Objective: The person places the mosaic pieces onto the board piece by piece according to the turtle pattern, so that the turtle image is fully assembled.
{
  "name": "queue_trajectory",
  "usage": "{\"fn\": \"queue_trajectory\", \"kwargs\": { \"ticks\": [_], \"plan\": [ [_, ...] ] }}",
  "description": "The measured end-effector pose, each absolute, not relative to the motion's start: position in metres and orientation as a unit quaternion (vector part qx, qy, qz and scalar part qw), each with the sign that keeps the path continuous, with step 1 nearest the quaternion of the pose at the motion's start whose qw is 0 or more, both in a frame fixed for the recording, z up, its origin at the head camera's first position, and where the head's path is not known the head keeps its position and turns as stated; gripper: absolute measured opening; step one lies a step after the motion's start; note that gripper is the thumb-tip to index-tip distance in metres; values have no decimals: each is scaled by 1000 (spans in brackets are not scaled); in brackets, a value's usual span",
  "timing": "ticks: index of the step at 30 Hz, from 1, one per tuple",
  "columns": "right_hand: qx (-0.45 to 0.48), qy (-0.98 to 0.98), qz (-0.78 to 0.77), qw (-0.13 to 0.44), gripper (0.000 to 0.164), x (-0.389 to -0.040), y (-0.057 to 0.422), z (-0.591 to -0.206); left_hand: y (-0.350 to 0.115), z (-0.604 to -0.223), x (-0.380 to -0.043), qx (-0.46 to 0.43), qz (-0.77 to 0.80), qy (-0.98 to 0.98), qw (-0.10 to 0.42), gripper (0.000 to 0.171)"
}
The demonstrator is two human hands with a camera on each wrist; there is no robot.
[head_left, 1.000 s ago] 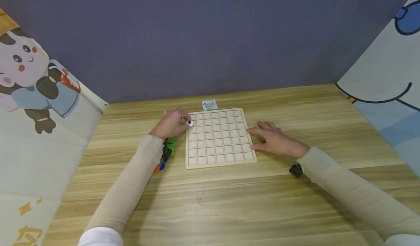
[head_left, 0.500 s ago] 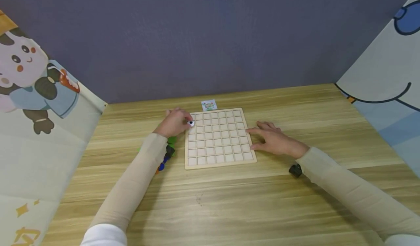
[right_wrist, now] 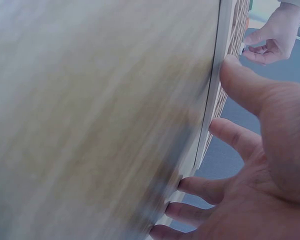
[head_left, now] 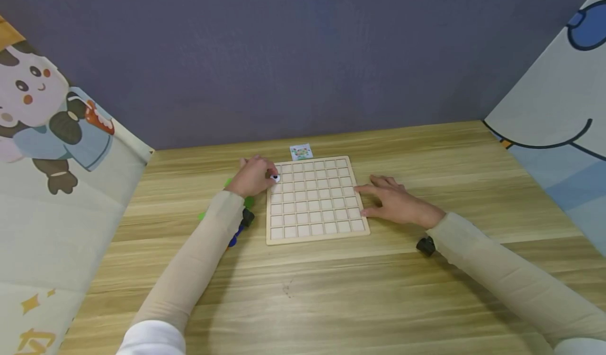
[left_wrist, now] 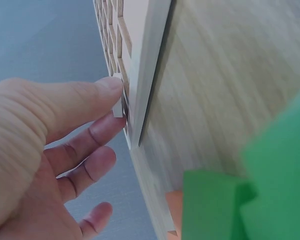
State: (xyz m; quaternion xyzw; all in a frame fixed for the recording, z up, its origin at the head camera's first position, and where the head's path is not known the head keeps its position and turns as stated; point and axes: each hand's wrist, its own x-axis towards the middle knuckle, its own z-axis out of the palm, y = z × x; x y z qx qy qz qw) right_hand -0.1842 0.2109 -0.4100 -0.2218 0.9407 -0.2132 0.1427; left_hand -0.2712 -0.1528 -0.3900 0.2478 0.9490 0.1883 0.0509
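Note:
A square wooden grid board (head_left: 313,206) lies on the table in front of me. At its upper left corner my left hand (head_left: 252,178) pinches a small white piece with a black dot (head_left: 276,178) between thumb and index finger. In the left wrist view the white piece (left_wrist: 118,107) appears edge-on at the board's cells; whether it sits fully in one I cannot tell. The other fingers are loosely bent. My right hand (head_left: 396,202) rests at the board's right edge, thumb and index finger touching the rim, with nothing held.
A small printed card (head_left: 301,152) lies behind the board. Green pieces (head_left: 249,202) and blue pieces (head_left: 233,241) lie left of the board, partly hidden under my left forearm. A green block (left_wrist: 210,205) and an orange piece (left_wrist: 174,207) show in the left wrist view. A dark wall (head_left: 303,60) stands behind.
My left hand has shifted slightly right with the white piece, further over the board's upper left cells, then stayed nearly still. My right hand has stayed in place.

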Motion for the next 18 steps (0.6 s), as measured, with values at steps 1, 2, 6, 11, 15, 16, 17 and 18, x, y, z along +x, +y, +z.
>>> {"fn": "queue_trajectory", "kwargs": {
  "ticks": [1,2,6,11,15,16,17,18],
  "plan": [
    [-222,941,-213,143,65,-184,211,-410,-153,-391,-272,248,189,949,50,16],
    [-222,941,-213,143,65,-184,211,-409,-153,-391,-272,249,190,948,50,16],
    [-223,941,-210,143,65,-184,210,-409,-153,-393,-273,248,194,948,52,16],
    [-222,941,-210,143,65,-183,209,-408,-152,-393,-274,244,192,949,54,15],
    [-222,941,-212,142,65,-182,209,-407,-151,-393,-274,237,187,952,57,15],
    [-223,941,-212,142,65,-182,209,-407,-150,-393,-274,235,187,952,57,15],
    [-223,941,-211,141,65,-182,208,-407,-150,-393,-274,233,186,953,59,15],
    [-223,941,-211,141,65,-182,208,-407,-150,-393,-274,231,186,953,60,15]
  ]
}}
